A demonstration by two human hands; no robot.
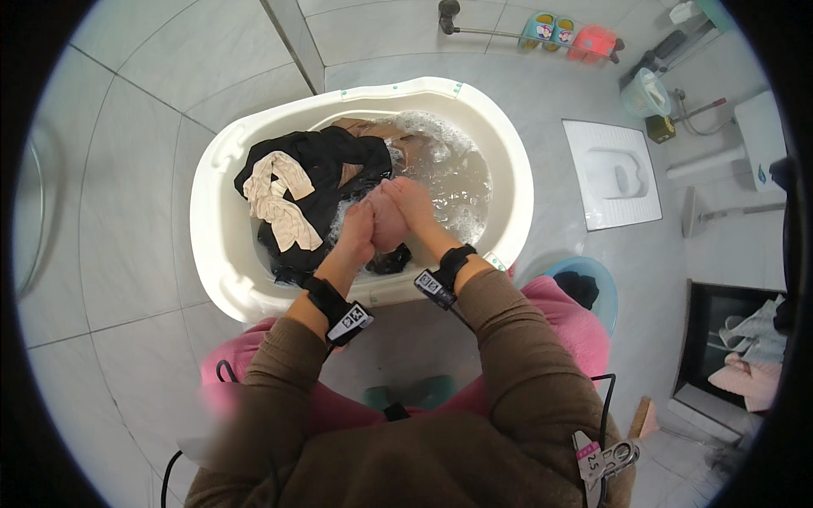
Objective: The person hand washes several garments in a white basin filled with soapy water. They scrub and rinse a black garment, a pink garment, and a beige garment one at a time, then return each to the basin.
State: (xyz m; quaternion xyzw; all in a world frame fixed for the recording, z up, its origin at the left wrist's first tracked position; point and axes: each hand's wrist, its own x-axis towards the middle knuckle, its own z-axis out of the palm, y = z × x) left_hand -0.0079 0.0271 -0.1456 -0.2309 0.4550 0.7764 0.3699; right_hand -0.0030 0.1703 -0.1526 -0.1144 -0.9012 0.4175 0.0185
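A white plastic tub (510,169) holds sudsy water (457,182) and wet laundry. Over its near side, my left hand (359,229) and my right hand (409,201) are closed together on a bunched pink cloth (389,223). The cloth's exact kind does not show, and the fingers partly hide it. Left of my hands lies a heap of black clothing (318,157), with a crumpled beige garment (286,190) on top. Brown fabric (360,127) shows at the tub's far side, partly under the water.
Right of the tub, a squat toilet (622,169) is set in the tiled floor. A blue basin (605,292) with dark cloth stands by my right knee. A rack with slippers (542,30) is on the far wall. A scrub brush (642,416) lies at the lower right.
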